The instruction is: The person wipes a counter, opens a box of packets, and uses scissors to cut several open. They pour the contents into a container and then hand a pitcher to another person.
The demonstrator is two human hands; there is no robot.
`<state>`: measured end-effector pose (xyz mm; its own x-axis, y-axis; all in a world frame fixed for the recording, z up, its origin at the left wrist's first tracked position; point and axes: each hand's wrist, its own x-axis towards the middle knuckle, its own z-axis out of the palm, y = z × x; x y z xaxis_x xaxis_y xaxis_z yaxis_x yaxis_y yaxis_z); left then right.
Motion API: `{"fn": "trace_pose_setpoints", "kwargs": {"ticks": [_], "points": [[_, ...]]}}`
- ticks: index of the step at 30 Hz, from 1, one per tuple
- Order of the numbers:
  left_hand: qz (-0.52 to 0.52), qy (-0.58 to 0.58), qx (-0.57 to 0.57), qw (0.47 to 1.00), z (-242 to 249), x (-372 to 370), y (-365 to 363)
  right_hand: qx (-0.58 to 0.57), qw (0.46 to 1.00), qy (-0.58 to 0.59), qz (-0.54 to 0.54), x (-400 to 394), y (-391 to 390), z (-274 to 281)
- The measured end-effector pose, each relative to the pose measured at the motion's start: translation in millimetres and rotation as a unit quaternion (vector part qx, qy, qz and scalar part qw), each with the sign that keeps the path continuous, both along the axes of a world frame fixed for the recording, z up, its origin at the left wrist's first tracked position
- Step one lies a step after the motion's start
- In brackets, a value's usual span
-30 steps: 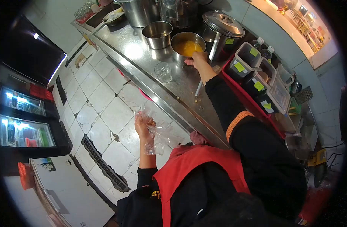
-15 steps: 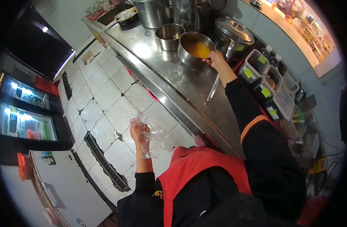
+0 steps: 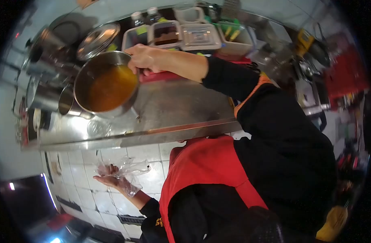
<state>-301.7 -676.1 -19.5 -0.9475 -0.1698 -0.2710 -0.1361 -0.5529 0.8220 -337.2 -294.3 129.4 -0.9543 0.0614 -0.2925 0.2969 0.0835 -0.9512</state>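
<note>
Steel pot (image 3: 81, 84): one, orange liquid (image 3: 112, 90) inside | right hand (image 3: 144, 59): grip closed on it | left hand (image 3: 113, 179): clutching plastic (image 3: 133, 170)

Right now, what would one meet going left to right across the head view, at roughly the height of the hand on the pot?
Smaller steel pot → larger steel pot of orange liquid → right hand → orange band on the sleeve → yellow-and-black tool.

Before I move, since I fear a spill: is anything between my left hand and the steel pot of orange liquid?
Yes: the steel counter's front edge and, just behind it, a clear drinking glass lie between your left hand and the steel pot.
</note>
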Motion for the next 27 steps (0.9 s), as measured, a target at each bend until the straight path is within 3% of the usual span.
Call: {"fn": "trace_pose_setpoints", "kwargs": {"ticks": [2, 5, 8, 10, 12, 15, 17, 18, 20, 27], "points": [[-0.021, 0.005, -0.034, 0.999, 8, -4, 13, -0.028, 0.998, 0.04, -0.027, 56, 32, 4], [-0.02, 0.007, -0.086, 0.996, 12, -22, 41, -0.008, 0.995, -0.002, -0.103, 132, 86, 12], [-0.078, 0.07, -0.114, 0.988, 25, -27, 72, -0.01, 0.987, 0.037, -0.157, 206, 146, 4], [-0.093, 0.113, -0.136, 0.98, 32, -21, 102, 0.049, 0.972, 0.033, -0.229, 252, 177, 5], [-0.081, 0.154, -0.16, 0.972, 40, -12, 132, 0.006, 0.964, 0.051, -0.262, 300, 210, 5], [-0.117, 0.225, -0.21, 0.944, 25, -19, 151, 0.075, 0.932, -0.009, -0.355, 349, 251, 2], [-0.082, 0.169, -0.134, 0.973, 24, -15, 171, 0.109, 0.89, -0.03, -0.443, 379, 292, -22], [-0.092, 0.178, -0.138, 0.97, 22, -14, 177, 0.107, 0.89, -0.029, -0.441, 387, 304, -27], [-0.085, 0.171, -0.129, 0.973, 38, -1, 196, 0.143, 0.841, -0.084, -0.515, 401, 326, -37], [-0.08, 0.094, -0.104, 0.987, 53, 21, 213, 0.121, 0.821, -0.098, -0.549, 419, 397, -108]]}}
